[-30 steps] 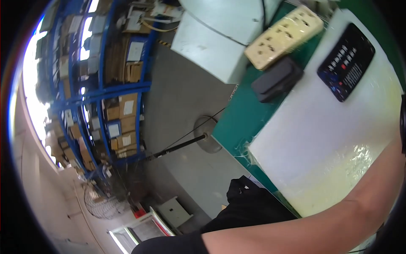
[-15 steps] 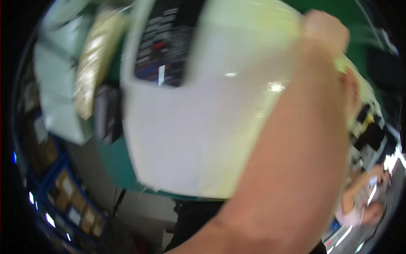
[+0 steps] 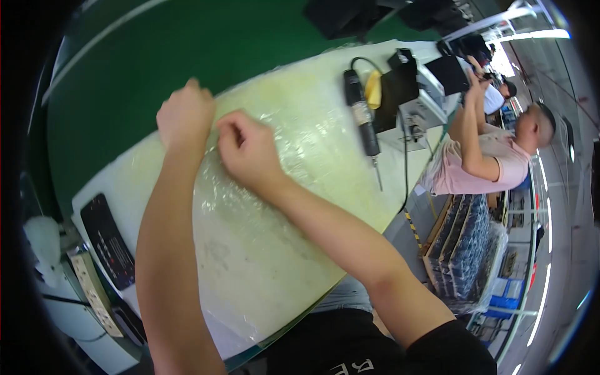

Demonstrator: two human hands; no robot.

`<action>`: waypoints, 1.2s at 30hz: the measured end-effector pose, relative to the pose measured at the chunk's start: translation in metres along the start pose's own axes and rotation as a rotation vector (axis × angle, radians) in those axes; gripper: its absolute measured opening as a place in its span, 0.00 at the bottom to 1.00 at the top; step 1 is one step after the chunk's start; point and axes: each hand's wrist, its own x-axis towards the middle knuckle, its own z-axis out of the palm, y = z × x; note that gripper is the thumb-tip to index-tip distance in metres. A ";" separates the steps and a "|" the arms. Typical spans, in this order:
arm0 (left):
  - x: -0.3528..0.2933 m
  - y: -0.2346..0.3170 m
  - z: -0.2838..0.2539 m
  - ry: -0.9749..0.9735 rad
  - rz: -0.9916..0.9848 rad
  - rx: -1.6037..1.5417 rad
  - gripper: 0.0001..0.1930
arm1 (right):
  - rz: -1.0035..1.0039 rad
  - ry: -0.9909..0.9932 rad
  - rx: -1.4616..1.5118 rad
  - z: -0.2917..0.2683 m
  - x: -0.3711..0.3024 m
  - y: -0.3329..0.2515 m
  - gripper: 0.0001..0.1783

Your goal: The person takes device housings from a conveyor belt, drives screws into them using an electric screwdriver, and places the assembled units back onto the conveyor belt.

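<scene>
My left hand [image 3: 186, 115] is closed at the far edge of a pale pad [image 3: 250, 275], beside the green tabletop [image 3: 134, 81]. My right hand [image 3: 251, 150] is curled over the pad just to its right, a small gap showing inside the bent fingers. Whatever either fist may grip is hidden. Wrinkled clear plastic film [image 3: 300, 134] lies over the pad around and under the hands. On the pad's left side rests a dark printed panel [image 3: 107, 240], apart from both hands. An electric screwdriver [image 3: 361, 112] with a thin bit lies on the right.
Next to the screwdriver are a yellow object [image 3: 374, 89], black pieces and a grey boxy device [image 3: 431, 94] with a cable. A power strip [image 3: 94, 290] runs along the left edge. Beyond the right edge, a co-worker [image 3: 481, 156] stands near a wrapped stack [image 3: 462, 250].
My view has swung, bringing the workbench's right side and the co-worker into fuller sight. One large forearm crossed the blurred earlier view; now both arms reach over the pad with the fists close together.
</scene>
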 end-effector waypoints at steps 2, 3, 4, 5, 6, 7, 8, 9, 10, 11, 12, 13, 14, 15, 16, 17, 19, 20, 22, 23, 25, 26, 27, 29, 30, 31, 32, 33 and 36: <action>0.000 0.006 0.002 -0.022 0.003 0.015 0.15 | -0.037 0.009 -0.046 -0.005 0.001 -0.001 0.03; -0.001 0.010 0.001 -0.018 0.006 0.023 0.15 | -0.064 0.021 -0.090 -0.006 0.002 0.000 0.03; 0.000 0.014 0.005 -0.013 0.011 0.017 0.15 | -0.081 0.024 -0.085 -0.009 0.003 0.002 0.03; 0.000 0.009 0.003 0.001 0.006 0.029 0.15 | -0.101 0.023 -0.059 -0.005 0.003 -0.001 0.03; 0.000 0.005 0.001 0.008 0.003 0.046 0.15 | -0.112 0.028 -0.038 -0.002 0.003 -0.002 0.03; 0.000 0.009 0.007 0.010 0.008 0.047 0.14 | -0.123 0.035 -0.035 -0.007 0.003 0.001 0.03; 0.001 0.002 0.005 0.048 0.013 0.067 0.14 | -0.149 0.054 -0.034 -0.003 0.004 -0.002 0.03; 0.001 0.000 0.006 0.080 0.017 0.079 0.14 | -0.110 0.039 -0.011 -0.003 0.004 -0.003 0.03; -0.002 0.001 0.005 0.101 0.032 0.070 0.14 | -0.070 0.021 0.013 -0.004 0.003 -0.003 0.03; -0.004 0.005 0.006 0.106 0.036 0.066 0.13 | -0.093 0.038 0.006 -0.006 0.004 -0.002 0.03; -0.004 0.007 0.006 0.110 0.039 0.065 0.13 | -0.068 0.023 0.001 -0.007 0.004 -0.002 0.03; -0.005 0.006 0.006 0.128 0.053 0.059 0.13 | -0.041 0.006 -0.002 -0.008 0.005 -0.002 0.04; -0.006 0.006 0.007 0.153 0.053 0.045 0.12 | -0.058 0.020 -0.003 -0.009 0.007 -0.002 0.04; -0.006 0.002 0.006 0.178 0.046 0.039 0.12 | -0.046 0.023 -0.005 -0.007 0.008 -0.003 0.03; -0.005 0.005 0.008 0.191 0.059 0.037 0.12 | -0.031 0.032 -0.015 -0.008 0.011 -0.001 0.03; -0.004 0.008 0.009 0.195 0.054 0.034 0.11 | -0.032 0.020 -0.037 -0.010 0.017 0.004 0.05; -0.005 -0.001 0.012 0.217 0.055 0.041 0.10 | 0.137 -0.043 0.083 -0.012 0.029 -0.004 0.07; -0.005 -0.005 0.013 0.222 0.055 0.047 0.10 | 0.309 -0.111 0.192 -0.015 0.036 -0.009 0.09; -0.004 0.002 0.015 0.241 0.026 0.072 0.10 | 0.454 -0.222 0.226 -0.022 0.058 -0.007 0.13; -0.006 0.005 0.016 0.245 0.029 0.074 0.10 | 0.608 -0.339 0.258 -0.025 0.068 -0.006 0.16; -0.008 0.012 0.010 0.213 0.007 0.039 0.10 | 0.614 -0.450 0.205 -0.028 0.089 -0.004 0.19; -0.007 0.016 0.010 0.216 0.008 0.044 0.10 | 0.625 -0.560 0.147 -0.029 0.097 -0.002 0.21; -0.007 0.016 0.009 0.200 -0.021 0.040 0.09 | 0.622 -0.570 0.154 -0.028 0.101 -0.005 0.21; -0.009 0.015 0.009 0.183 -0.058 0.043 0.10 | 0.573 -0.628 0.101 -0.026 0.106 -0.009 0.22; -0.009 0.017 0.007 0.200 -0.031 0.031 0.09 | 0.570 -0.633 0.103 -0.024 0.108 -0.006 0.22; -0.010 0.018 0.006 0.215 -0.003 0.019 0.09 | 0.452 -0.598 0.042 -0.020 0.108 -0.003 0.21; -0.010 0.019 0.006 0.215 -0.005 0.020 0.09 | 0.335 -0.561 -0.019 -0.015 0.108 -0.001 0.19; -0.011 0.019 0.005 0.229 0.003 0.042 0.09 | 0.281 -0.466 -0.124 -0.009 0.108 0.000 0.13; -0.013 0.025 -0.001 0.205 -0.018 0.057 0.09 | 0.112 -0.320 -0.206 0.004 0.107 0.004 0.13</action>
